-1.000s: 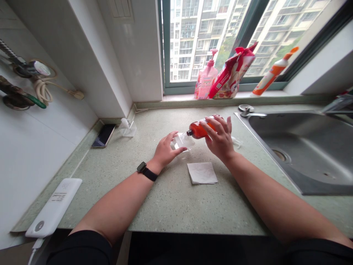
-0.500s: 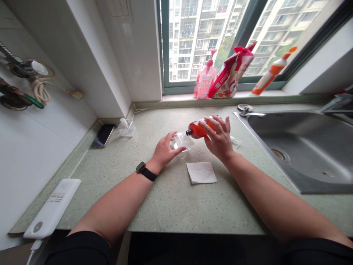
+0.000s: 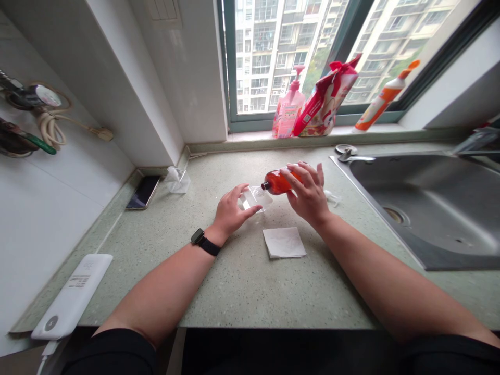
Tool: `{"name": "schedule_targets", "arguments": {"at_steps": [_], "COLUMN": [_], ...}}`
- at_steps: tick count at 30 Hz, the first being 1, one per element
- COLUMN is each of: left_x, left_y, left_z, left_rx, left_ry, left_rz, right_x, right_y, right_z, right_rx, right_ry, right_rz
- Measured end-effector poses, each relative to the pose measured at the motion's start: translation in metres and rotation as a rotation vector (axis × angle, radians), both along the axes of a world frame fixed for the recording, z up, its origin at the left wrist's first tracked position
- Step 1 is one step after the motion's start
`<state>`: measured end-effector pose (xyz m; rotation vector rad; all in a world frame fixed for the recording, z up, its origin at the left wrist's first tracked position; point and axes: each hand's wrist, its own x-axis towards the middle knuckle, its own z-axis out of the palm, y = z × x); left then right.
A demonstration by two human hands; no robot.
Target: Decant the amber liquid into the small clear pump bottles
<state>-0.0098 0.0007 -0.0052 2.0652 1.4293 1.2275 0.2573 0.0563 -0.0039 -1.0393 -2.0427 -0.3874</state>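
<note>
Little has just changed: the whole scene sits a touch higher and further left in our view, which we put down to the head moving. Measured against the tissue, flat on the counter, both hands and what they hold stay where they were half a second ago.

Our left hand is clamped on the clear container, thumb on the near side and fingers on the far side; we have it beyond the tissue and a little to its left, tipped over. Our right hand is wrapped over the red bottle, straight beyond the tissue. We hold that bottle nearly level, its dark neck at the container's mouth; whether the two touch, we cannot tell. The hands themselves are apart.

For the work, we judge this stillness to mean a steady pour rather than a new step. We cannot make out a stream or a level in the container, so how much has gone across is unclear to us. A white pump head lies beyond the tissue to its right, partly hidden by our right hand.
</note>
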Motion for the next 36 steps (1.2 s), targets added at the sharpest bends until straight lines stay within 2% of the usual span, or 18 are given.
{"name": "schedule_targets", "arguments": {"at_steps": [14,25,30,36], "left_x": [-0.002,-0.004,-0.004,-0.003], "left_y": [0.001,0.005,0.008,0.008], "left_z": [0.000,-0.001,-0.002,0.000], "left_rx": [-0.009,-0.107,-0.155,-0.165], "left_ry": [-0.057,-0.338,-0.411,-0.390], "left_rz": [0.057,0.085,0.102,0.123], "right_x": [-0.003,0.001,-0.002,-0.005], "right_y": [0.002,0.016,0.020,0.025], "right_z": [-0.005,-0.012,-0.016,-0.020], "right_rx": [-0.079,-0.208,-0.306,-0.362], "right_ry": [0.101,0.468,0.526,0.544], "right_rz": [0.008,0.053,0.047,-0.001]}}
